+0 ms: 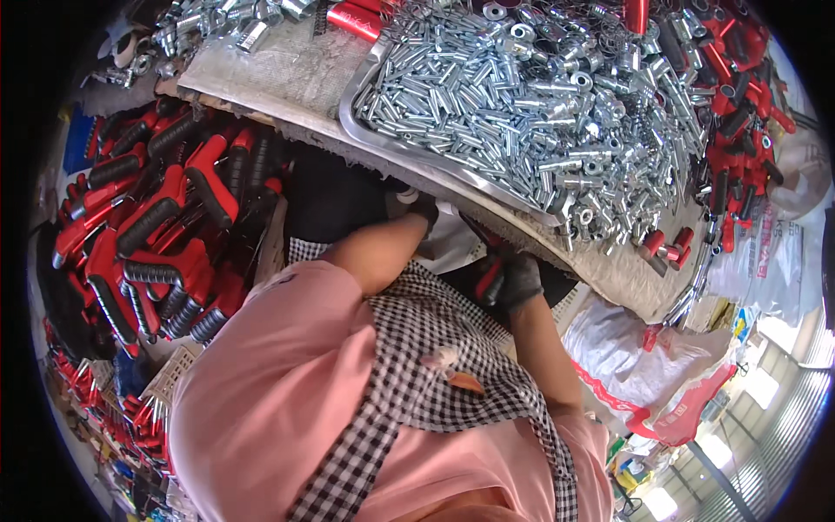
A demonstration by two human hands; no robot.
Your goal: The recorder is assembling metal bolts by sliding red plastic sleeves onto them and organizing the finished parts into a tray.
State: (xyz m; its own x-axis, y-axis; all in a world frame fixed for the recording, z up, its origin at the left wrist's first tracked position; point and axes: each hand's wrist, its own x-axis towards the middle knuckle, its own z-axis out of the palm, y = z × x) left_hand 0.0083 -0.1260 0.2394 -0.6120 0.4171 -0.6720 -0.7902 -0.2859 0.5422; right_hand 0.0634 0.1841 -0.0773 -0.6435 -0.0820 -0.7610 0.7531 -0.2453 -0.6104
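In a grey glove, my right hand [523, 280] is closed round a red-and-black handled tool [490, 284], low beside my lap and just under the bench edge. Only the handle of that tool shows clearly. My left hand [425, 209], in a dark glove, reaches beneath the bench edge; its fingers are hidden there. Close to it lies a pale, whitish surface [448, 239], too covered to name. Above both hands, a metal tray [350, 122] on the bench is heaped with small silvery pins, sleeves and springs [461, 96].
Red tools with black ribbed grips [178, 196] are piled at my left. More red and black parts [739, 148] crowd the right end of the cloth-covered bench [270, 74]. A white-and-red sack [648, 365] stands at my right. Two red pieces [668, 248] lie by the tray.
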